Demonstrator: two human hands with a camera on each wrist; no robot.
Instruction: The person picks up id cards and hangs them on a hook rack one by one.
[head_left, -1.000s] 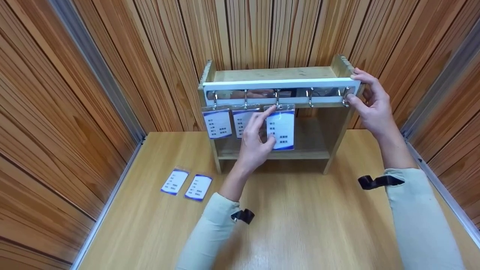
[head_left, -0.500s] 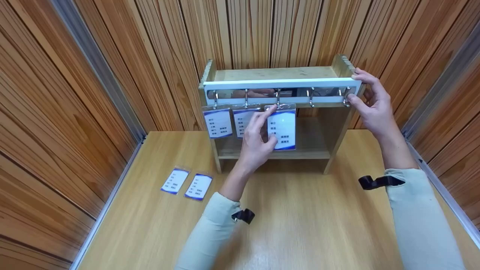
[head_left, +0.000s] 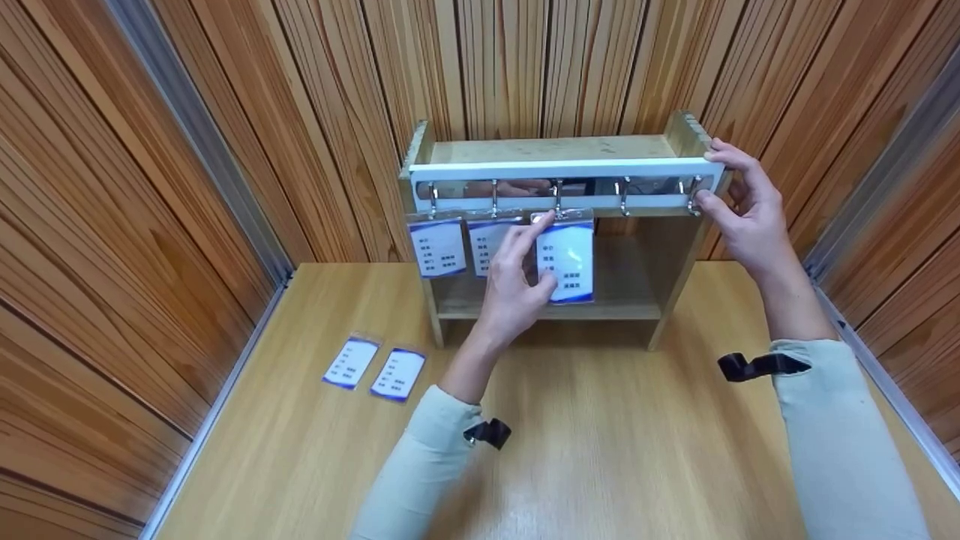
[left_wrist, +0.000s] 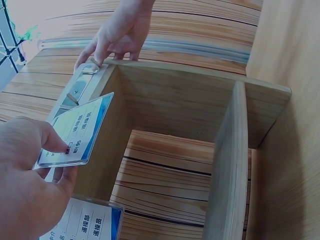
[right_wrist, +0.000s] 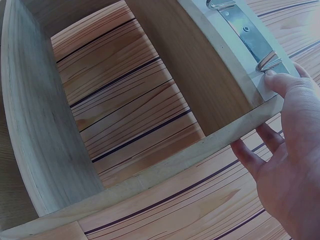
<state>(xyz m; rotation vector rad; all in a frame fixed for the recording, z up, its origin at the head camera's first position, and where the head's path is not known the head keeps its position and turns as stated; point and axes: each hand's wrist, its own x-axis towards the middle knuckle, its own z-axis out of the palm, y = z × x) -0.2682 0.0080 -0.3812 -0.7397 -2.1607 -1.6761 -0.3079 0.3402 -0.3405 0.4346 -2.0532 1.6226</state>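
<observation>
My left hand (head_left: 514, 281) pinches a badge holder (head_left: 568, 255) with a white and blue card by its left side, thumb in front and fingers behind. The badge's clear top edge sits right at the middle hook (head_left: 557, 196) of a white hook rail (head_left: 592, 201), a fingertip beside it. In the left wrist view the held badge (left_wrist: 80, 131) tilts outward from the rail. My right hand (head_left: 754, 217) grips the rail's right end, thumb on the front by the last hook (right_wrist: 269, 61), fingers around the wooden side. Two more badges (head_left: 437, 249) hang from the left hooks, one partly behind my left hand.
The rail runs along the front of a small wooden shelf (head_left: 675, 262) standing on the table (head_left: 600, 435). A pair of badges (head_left: 397, 373) lies on the table at the left front. Wood-panelled walls (head_left: 510, 67) close in the back and both sides.
</observation>
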